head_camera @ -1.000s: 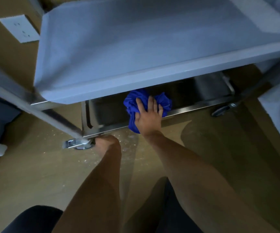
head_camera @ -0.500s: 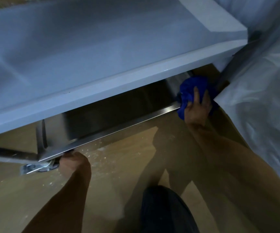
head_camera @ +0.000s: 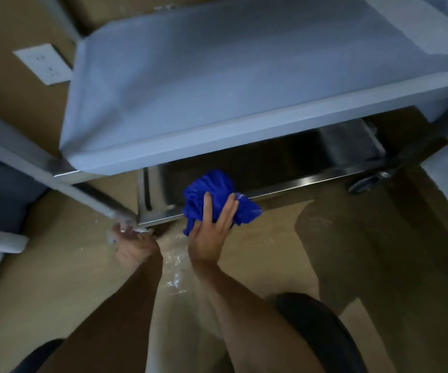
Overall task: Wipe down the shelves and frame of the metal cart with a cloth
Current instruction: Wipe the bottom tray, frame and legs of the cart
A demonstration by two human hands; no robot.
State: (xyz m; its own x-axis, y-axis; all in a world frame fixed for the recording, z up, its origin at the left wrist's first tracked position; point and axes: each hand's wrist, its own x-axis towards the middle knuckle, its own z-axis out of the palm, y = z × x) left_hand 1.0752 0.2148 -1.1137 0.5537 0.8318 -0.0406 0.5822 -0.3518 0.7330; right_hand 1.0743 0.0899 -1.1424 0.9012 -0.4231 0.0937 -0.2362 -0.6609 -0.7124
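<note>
Landmark: metal cart (head_camera: 244,84), seen from above, pale upper shelf over a shiny bottom shelf (head_camera: 284,168).

Wall outlet (head_camera: 46,63) left of the cart's upper shelf. Left hand (head_camera: 134,244) at the cart's front-left corner by the leg (head_camera: 96,201); grip blurred, cannot tell. Right hand (head_camera: 212,232), fingers straight and spread, presses the blue cloth (head_camera: 212,195) on the bottom shelf's front rim. Caster (head_camera: 365,183) under the cart's front-right corner.

Cloth (head_camera: 212,196) lay on lower shelf's front rim (head_camera: 309,181), under upper shelf (head_camera: 244,84); wheel (head_camera: 364,183) sat right of the cloth.
</note>
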